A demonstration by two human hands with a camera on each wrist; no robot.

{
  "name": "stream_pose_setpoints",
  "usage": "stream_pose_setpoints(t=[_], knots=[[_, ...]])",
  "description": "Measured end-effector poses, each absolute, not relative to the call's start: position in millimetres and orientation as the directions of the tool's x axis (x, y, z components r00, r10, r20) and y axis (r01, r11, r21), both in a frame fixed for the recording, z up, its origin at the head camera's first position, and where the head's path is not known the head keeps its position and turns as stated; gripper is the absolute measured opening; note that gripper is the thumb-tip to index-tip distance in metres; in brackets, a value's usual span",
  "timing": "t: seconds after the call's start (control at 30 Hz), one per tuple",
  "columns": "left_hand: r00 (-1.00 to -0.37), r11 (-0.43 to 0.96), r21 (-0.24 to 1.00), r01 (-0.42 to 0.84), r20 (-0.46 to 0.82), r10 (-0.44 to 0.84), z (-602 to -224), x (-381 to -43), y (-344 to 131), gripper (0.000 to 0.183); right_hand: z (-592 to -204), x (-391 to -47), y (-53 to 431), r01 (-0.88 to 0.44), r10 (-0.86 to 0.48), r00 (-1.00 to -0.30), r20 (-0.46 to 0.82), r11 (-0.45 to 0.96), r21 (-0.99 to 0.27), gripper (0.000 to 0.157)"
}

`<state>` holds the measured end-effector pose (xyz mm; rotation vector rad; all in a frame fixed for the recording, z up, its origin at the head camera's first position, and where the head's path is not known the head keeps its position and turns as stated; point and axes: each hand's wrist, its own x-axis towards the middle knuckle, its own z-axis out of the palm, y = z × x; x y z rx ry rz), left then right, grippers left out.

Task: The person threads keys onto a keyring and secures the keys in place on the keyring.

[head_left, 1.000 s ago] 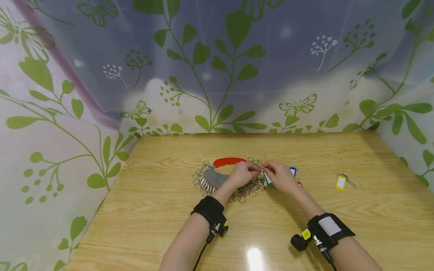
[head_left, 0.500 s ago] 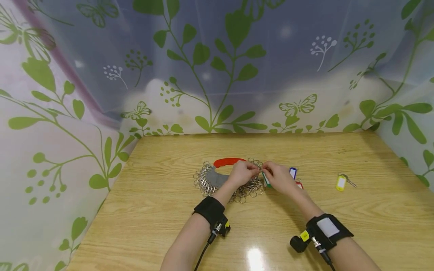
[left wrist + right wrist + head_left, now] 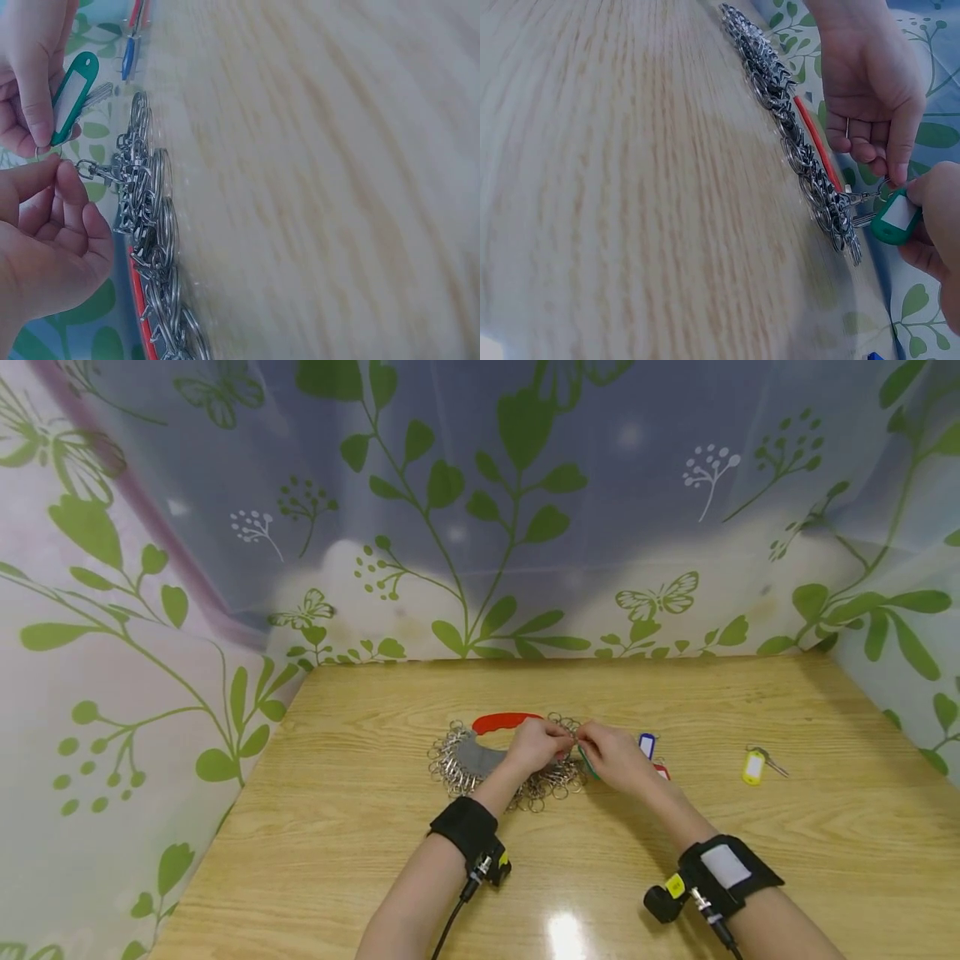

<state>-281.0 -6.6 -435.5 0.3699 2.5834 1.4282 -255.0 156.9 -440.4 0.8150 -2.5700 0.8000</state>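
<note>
Both hands meet at the right end of a holder with a red grip (image 3: 506,721), a grey curved plate (image 3: 476,756) and many metal clasps with rings (image 3: 154,202). My left hand (image 3: 538,746) pinches a split key ring (image 3: 39,153) that hangs from one of the clasps (image 3: 96,171). My right hand (image 3: 611,758) holds a green key tag (image 3: 897,214) with a white label, thumb and finger at its end beside that ring. A silver key (image 3: 97,94) shows behind the tag. In the left wrist view the fingertips of both hands nearly touch.
Just right of the right hand lie a blue key tag (image 3: 647,744) and a red key tag (image 3: 662,772), partly hidden by it. Farther right, a yellow key tag (image 3: 753,767) with a key (image 3: 777,765) lies on the wooden table (image 3: 360,860). Patterned cloth (image 3: 480,527) stands behind.
My right hand has edged left toward the left fingertips. The green tag has turned, so its white label no longer shows in the head view. The left hand stays about in place.
</note>
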Motion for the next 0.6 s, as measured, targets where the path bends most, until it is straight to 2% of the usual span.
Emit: stream_pose_setpoints(t=[0.17, 0.43, 0.6], knots=[[-0.954, 0.501, 0.856, 0.13, -0.029, 0.297, -435.8, -279.8, -6.8, 0.023, -441.0, -253.7, 157.2, -0.637, -0.448, -0.754, 0.481, 0.678, -0.368, 0.005], [-0.928, 0.536, 0.824, 0.183, -0.035, 0.372, -439.9, -280.2, -8.0, 0.017, -438.8, -252.2, 159.9, -0.452, -0.323, -0.891, 0.318, 0.687, -0.57, 0.012], [-0.916, 0.563, 0.796, 0.223, -0.028, 0.401, -436.9, -279.8, -6.2, 0.017, -437.4, -253.8, 162.2, -0.398, -0.286, -0.917, 0.276, 0.668, -0.629, 0.011]])
